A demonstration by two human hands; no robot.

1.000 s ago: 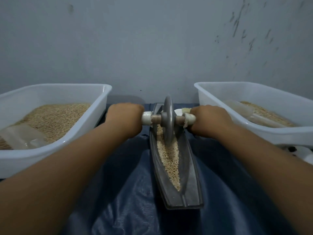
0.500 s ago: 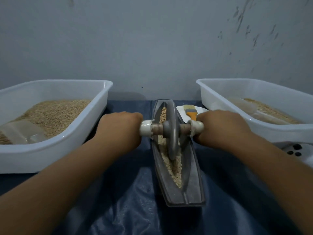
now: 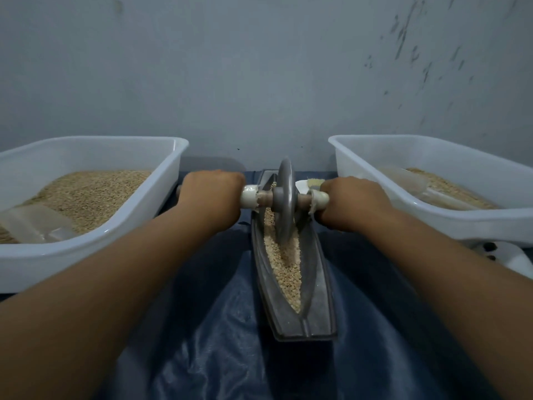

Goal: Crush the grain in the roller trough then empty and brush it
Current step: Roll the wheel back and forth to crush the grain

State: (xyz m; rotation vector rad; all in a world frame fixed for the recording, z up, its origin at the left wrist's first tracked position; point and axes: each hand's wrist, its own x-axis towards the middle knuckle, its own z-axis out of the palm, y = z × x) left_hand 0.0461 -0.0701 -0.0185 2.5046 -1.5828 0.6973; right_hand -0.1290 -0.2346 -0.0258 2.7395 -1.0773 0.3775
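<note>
the grain lies in a long pile down the middle of the roller trough, a dark, boat-shaped dish on the blue sheet between two tubs. the round wheel stands upright in the far half of the trough, its edge down in the grain.

a bar goes through the wheel. the left hand is curled tight round the left end of the bar, and the right hand is curled tight round the right end. both fists hold the white handle ends.

on the left is a white tub with more grain and a clear scoop. on the right is another white tub with grain and a clear scoop too. just past the right hand, a little of the brush peeks out on a white plate.

what could go wrong: the pile is high near the sides, so a hard push could throw grain over the edge onto the sheet. if one hand pushes more than the other, the wheel could lean and climb out of the groove. the trough could also slide on the smooth sheet, i think.

there are no words or labels to read anywhere.
</note>
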